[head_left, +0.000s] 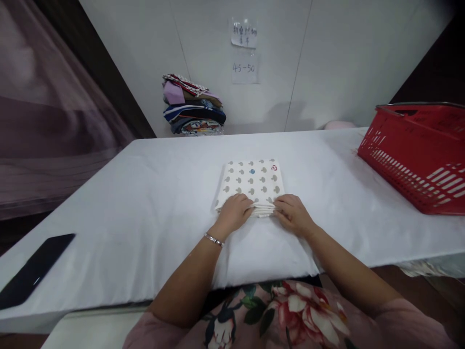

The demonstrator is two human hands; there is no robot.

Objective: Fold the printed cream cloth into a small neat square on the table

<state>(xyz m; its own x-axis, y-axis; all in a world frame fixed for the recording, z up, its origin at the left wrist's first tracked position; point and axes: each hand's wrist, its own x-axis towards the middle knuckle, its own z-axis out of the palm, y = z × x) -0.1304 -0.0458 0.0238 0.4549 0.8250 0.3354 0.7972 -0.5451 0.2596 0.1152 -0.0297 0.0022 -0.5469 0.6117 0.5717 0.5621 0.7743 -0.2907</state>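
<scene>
A folded cream cloth [252, 184] printed with grey mushroom shapes lies in the middle of the white table [145, 213]. My left hand [234, 212] rests on its near left corner, fingers curled over the folded edge. My right hand [292, 213] grips the near right corner the same way, fingers bent and pressed into the layers. A silver bracelet [213, 239] circles my left wrist.
A red plastic basket [417, 150] stands at the table's right edge. A stack of folded clothes [192, 106] sits at the back against the wall. A black phone [34, 269] lies at the near left edge. Paper notes [244, 51] hang on the wall.
</scene>
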